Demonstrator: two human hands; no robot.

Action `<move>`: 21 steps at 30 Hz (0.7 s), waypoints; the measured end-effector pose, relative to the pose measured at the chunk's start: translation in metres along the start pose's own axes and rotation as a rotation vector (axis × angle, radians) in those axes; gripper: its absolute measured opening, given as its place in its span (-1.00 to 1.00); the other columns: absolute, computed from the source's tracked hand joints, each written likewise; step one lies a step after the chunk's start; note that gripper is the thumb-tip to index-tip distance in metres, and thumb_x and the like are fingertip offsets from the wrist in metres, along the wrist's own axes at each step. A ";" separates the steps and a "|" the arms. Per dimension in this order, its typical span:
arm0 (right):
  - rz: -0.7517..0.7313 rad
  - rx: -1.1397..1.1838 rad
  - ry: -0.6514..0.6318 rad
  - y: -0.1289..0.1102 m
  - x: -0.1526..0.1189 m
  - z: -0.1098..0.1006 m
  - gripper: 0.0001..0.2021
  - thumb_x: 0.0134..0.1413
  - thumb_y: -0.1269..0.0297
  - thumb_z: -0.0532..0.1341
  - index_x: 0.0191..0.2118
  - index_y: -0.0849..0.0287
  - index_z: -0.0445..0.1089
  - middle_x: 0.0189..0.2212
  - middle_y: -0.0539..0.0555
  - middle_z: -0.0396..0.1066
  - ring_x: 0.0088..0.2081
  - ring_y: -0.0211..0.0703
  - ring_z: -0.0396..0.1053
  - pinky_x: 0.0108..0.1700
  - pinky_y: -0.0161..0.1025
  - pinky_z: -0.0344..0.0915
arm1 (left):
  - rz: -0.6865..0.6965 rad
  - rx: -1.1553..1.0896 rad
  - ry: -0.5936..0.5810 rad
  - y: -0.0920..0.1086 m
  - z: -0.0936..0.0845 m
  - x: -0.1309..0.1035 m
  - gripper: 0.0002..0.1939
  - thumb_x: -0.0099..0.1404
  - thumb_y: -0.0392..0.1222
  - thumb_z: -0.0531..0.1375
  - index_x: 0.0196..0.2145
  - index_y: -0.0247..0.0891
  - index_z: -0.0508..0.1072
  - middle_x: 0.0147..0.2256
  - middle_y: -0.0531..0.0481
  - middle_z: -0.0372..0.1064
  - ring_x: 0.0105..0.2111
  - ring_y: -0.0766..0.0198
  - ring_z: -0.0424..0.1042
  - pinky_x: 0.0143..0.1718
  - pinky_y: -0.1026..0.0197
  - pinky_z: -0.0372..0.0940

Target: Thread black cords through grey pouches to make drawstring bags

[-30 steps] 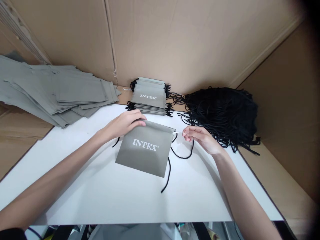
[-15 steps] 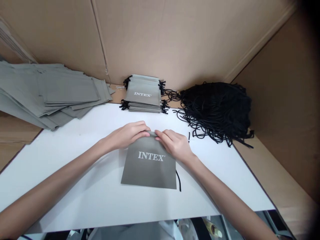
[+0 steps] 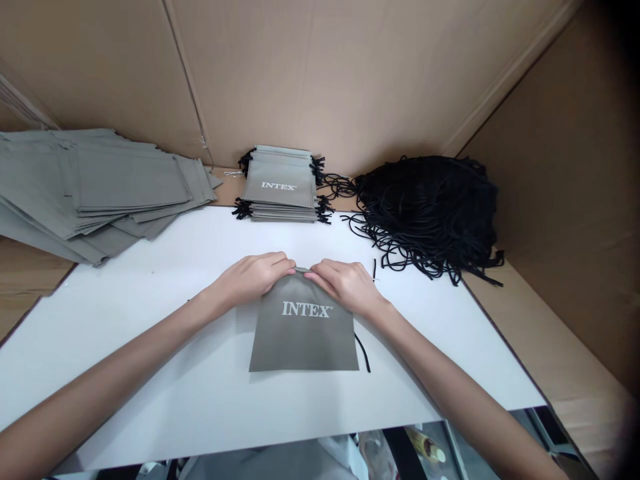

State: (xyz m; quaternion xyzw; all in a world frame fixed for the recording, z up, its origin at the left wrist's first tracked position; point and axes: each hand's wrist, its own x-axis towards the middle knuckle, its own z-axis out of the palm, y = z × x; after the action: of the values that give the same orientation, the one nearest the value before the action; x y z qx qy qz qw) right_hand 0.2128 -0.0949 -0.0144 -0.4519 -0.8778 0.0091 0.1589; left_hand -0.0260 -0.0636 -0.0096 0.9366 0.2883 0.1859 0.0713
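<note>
A grey INTEX bag (image 3: 305,340) lies on the white table (image 3: 210,393), its lettering facing up. My left hand (image 3: 260,277) pinches the bag's top edge near the middle. Close beside it, my right hand (image 3: 345,283) grips the same edge, with a short gap between the two hands. The fabric bunches a little at that edge. From behind the bag's right side a black cord (image 3: 363,353) sticks out, and a small piece of black cord shows beyond my right hand.
Loose grey bags (image 3: 130,180) are heaped at the back left. A stack of INTEX bags with black cords (image 3: 283,177) stands at the back centre. Black cords (image 3: 425,207) are piled at the back right. Cardboard walls (image 3: 310,80) enclose the table.
My left hand has shifted slightly left and down along the top edge, which now looks more bunched. The view has shifted a little.
</note>
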 end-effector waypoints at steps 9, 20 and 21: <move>0.094 0.342 0.070 0.000 -0.003 -0.007 -0.57 0.40 0.00 0.01 -0.13 0.13 0.55 -0.33 0.09 0.54 -0.34 -0.16 0.44 -0.28 -0.27 0.21 | -0.294 -0.561 0.149 0.003 -0.010 0.006 -0.86 0.31 -0.11 0.29 -0.29 -0.17 0.63 -0.29 0.06 0.60 -0.30 0.24 0.55 -0.21 0.26 0.37; 0.159 0.465 0.127 -0.002 -0.004 0.003 -0.72 0.30 0.07 0.19 -0.15 0.07 0.61 -0.30 0.09 0.60 -0.28 -0.07 0.51 -0.22 -0.21 0.30 | -0.420 -0.757 0.074 -0.004 -0.003 0.005 -0.85 0.16 -0.10 0.38 -0.31 -0.18 0.64 -0.30 0.00 0.61 -0.27 0.16 0.56 -0.17 0.17 0.40; 0.154 0.459 0.137 -0.002 -0.004 0.004 -0.72 0.30 0.08 0.19 -0.15 0.08 0.61 -0.30 0.10 0.60 -0.27 -0.07 0.51 -0.22 -0.20 0.30 | -0.417 -0.753 0.075 -0.004 -0.002 0.005 -0.85 0.16 -0.10 0.38 -0.31 -0.18 0.64 -0.30 0.00 0.61 -0.27 0.16 0.56 -0.18 0.17 0.40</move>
State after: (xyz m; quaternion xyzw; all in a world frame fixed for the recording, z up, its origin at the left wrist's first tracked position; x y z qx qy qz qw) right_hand 0.2125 -0.0991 -0.0187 -0.4692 -0.8029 0.1895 0.3152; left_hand -0.0254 -0.0571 -0.0069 0.7596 0.3858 0.2936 0.4336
